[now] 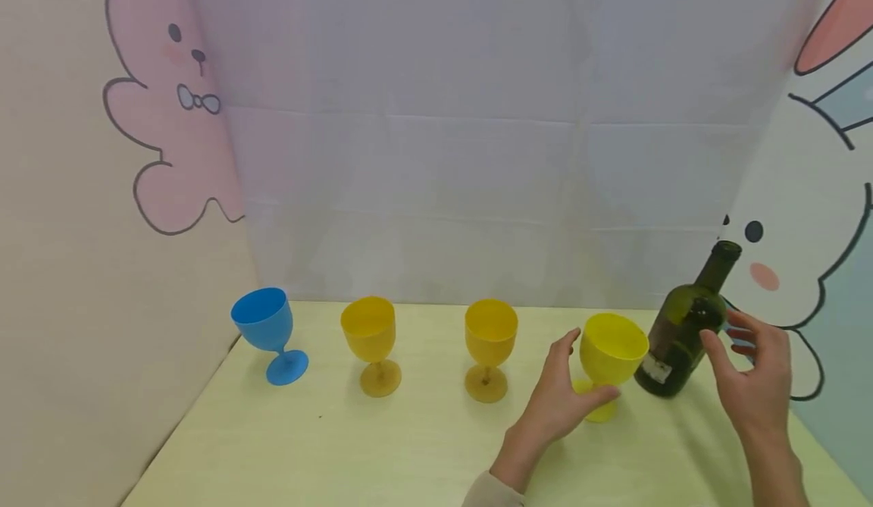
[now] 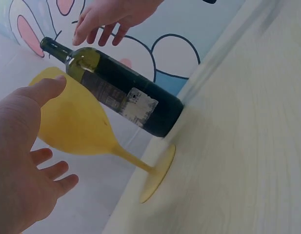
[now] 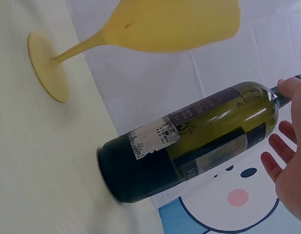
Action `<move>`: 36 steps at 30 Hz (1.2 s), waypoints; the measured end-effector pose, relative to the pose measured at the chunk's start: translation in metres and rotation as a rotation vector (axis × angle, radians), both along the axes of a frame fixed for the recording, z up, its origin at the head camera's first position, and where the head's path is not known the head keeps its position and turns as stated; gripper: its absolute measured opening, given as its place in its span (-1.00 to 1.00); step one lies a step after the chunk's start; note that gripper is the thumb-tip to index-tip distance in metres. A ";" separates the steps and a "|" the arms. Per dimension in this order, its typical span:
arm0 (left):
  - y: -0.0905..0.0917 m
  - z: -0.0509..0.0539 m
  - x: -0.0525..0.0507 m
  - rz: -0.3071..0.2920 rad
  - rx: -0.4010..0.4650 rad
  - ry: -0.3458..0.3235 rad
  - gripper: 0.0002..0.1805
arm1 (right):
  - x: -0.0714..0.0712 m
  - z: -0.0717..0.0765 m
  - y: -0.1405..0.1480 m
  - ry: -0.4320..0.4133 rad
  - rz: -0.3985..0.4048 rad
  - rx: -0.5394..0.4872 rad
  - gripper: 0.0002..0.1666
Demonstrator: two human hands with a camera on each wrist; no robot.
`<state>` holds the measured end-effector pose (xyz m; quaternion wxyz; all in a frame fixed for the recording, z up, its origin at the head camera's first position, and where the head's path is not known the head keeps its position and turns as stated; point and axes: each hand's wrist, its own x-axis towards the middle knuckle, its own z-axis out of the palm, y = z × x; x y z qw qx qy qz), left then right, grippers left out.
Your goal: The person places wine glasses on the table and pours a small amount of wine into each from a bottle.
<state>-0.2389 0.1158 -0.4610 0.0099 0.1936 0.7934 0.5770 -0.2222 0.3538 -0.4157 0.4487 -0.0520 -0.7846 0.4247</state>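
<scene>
A bright yellow goblet [image 1: 614,352] stands upright on the table, with my left hand [image 1: 562,393] around its near left side. That hand's thumb and fingers are spread; whether they touch the bowl I cannot tell. In the left wrist view the thumb overlaps the goblet's bowl [image 2: 74,117]. Just right of it stands a dark green wine bottle [image 1: 682,333], its worn label [image 3: 155,138] showing in the right wrist view. My right hand [image 1: 760,370] is at the bottle's right side, fingers parted and loosely bent, without a visible grip; contact is unclear.
To the left, two darker yellow goblets [image 1: 369,330] [image 1: 491,333] and a blue goblet [image 1: 264,321] stand in a row on the pale wooden table [image 1: 327,461]. A white cloth [image 1: 423,158] hangs behind. Cartoon-painted walls [image 1: 170,113] flank both sides.
</scene>
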 end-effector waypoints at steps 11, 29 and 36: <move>0.014 0.009 0.000 0.034 0.027 0.020 0.02 | -0.009 -0.012 0.010 -0.266 0.028 -0.219 -0.11; 0.008 0.002 -0.003 0.056 0.133 -0.059 0.05 | -0.027 -0.059 -0.003 -0.563 0.199 -0.246 0.23; 0.019 0.004 -0.001 0.035 0.117 -0.069 0.04 | -0.027 -0.061 0.007 -0.550 0.149 -0.279 0.18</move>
